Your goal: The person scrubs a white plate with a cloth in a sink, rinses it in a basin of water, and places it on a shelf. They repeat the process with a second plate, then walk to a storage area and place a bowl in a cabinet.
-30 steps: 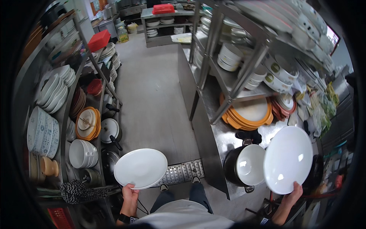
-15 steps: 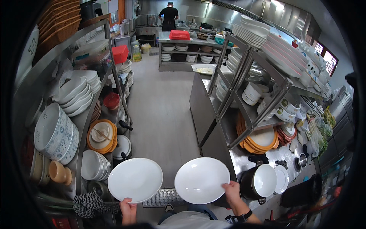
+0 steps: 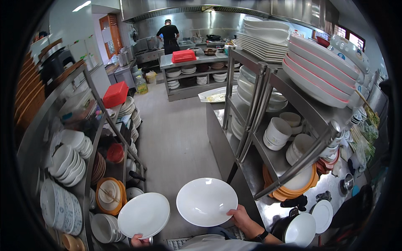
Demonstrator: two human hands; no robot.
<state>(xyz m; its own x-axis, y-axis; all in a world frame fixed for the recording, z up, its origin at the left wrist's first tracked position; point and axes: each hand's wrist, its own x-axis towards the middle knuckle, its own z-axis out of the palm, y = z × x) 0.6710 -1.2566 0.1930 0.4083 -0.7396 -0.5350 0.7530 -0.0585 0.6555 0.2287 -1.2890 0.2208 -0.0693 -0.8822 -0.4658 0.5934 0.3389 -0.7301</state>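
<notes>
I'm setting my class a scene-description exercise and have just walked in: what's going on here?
A person stands in a kitchen aisle with a white dish in each hand. The left hand grips the left white dish by its near edge; the right hand holds the right white dish by its right side. Both are held above the floor, between racks of stacked crockery. Farther off, another person in black stands by the cooking area.

Left hand [image 3: 140,241] plus right hand [image 3: 240,217] make two. White dishes [image 3: 207,202] held: two, one per hand. Red boxes [image 3: 115,95]: two. Red bowl [image 3: 115,153] on left shelving [image 3: 95,144]: one. Wristwatch [image 3: 262,235] showing: one. Co-worker [image 3: 168,37] at the back counts as one
</notes>
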